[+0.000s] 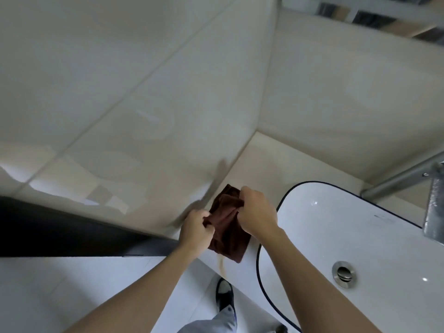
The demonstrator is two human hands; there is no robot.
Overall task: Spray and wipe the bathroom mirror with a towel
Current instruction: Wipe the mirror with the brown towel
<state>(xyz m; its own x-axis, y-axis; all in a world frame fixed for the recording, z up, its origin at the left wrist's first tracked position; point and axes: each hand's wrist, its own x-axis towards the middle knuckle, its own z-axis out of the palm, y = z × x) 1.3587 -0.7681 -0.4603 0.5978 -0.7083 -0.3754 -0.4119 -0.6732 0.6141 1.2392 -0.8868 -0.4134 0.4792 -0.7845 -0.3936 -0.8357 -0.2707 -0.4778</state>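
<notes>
A dark brown towel lies bunched on the pale counter just left of the sink. My left hand is closed on the towel's left edge. My right hand grips its upper right part, pulling the cloth into folds between the two hands. A strip of the mirror shows at the top right corner, far above both hands. No spray bottle is in view.
A white oval sink with a dark rim and a metal drain sits to the right. A grey metal bracket and bar stand at the right edge. Beige tiled walls meet in a corner behind the counter. My shoe shows below.
</notes>
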